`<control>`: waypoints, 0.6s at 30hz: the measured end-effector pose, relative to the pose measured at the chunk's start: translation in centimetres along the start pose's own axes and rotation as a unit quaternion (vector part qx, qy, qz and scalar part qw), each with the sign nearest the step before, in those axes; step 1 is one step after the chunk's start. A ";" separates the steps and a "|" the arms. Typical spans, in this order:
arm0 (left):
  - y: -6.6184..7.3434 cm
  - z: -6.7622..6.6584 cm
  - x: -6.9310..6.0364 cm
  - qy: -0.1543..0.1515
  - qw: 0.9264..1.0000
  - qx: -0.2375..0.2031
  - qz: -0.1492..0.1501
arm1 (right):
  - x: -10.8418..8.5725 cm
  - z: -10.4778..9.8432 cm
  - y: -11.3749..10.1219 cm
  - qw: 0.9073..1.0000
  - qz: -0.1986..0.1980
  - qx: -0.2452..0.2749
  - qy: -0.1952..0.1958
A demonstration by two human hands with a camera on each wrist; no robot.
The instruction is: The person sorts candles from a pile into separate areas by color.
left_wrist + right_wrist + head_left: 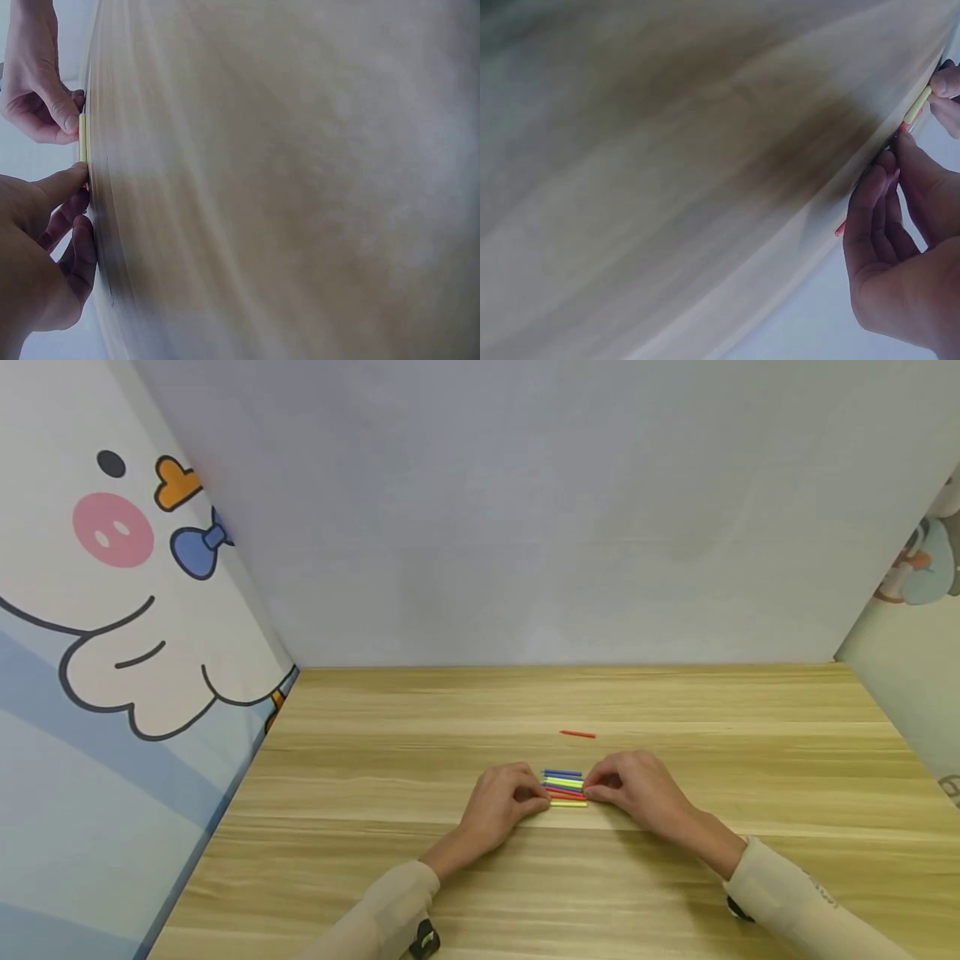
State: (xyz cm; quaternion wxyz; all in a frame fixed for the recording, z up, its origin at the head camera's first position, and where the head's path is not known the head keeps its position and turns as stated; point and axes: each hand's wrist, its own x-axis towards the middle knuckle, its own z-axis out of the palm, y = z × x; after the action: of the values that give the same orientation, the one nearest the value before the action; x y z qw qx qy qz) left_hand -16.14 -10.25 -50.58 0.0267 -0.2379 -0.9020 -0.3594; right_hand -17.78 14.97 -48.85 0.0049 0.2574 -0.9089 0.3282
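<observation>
Several thin coloured sticks, each about a finger's length, lie side by side in a row on the table, among them blue sticks [562, 772], red sticks [567, 796] and a yellow stick [568, 804] at the near side. My left hand [495, 806] grips the row's left ends between curled thumb and fingers. At the right ends my right hand [645, 789] holds the row in the same way. Both wrist views catch the near yellow stick [83, 137] edge-on between the thumbs. Fingers hide the stick ends.
A single red stick [577, 734] with a pointed tip lies apart on the wooden table [375, 710], beyond the row. A plain pale wall [525, 527] rises behind the table's far edge, and a cartoon-printed panel [60, 710] stands along the left side.
</observation>
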 end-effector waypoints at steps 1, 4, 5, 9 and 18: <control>0.0 0.0 0.0 0.000 1.000 0.000 0.000 | 0.0 0.1 0.0 1.000 -0.003 -0.004 -0.001; -0.1 0.0 0.0 0.000 1.000 -0.001 0.000 | 0.1 0.2 0.1 1.000 -0.020 -0.015 -0.007; 0.0 0.0 0.0 0.000 1.000 -0.001 0.000 | 0.1 0.2 0.1 0.999 -0.027 -0.019 -0.009; 0.1 0.0 0.0 -0.002 1.000 -0.002 -0.002 | 0.3 0.2 0.2 0.998 -0.057 -0.027 -0.016; 0.1 0.0 -0.1 -0.001 1.000 -0.001 -0.003 | 0.0 0.4 0.6 0.999 -0.051 0.004 -0.016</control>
State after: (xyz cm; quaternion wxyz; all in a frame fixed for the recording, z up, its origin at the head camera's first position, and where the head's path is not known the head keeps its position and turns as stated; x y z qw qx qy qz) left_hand -16.05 -10.25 -50.50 0.0242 -0.2355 -0.9026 -0.3596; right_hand -17.95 15.15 -49.50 0.0058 0.3085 -0.8932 0.3270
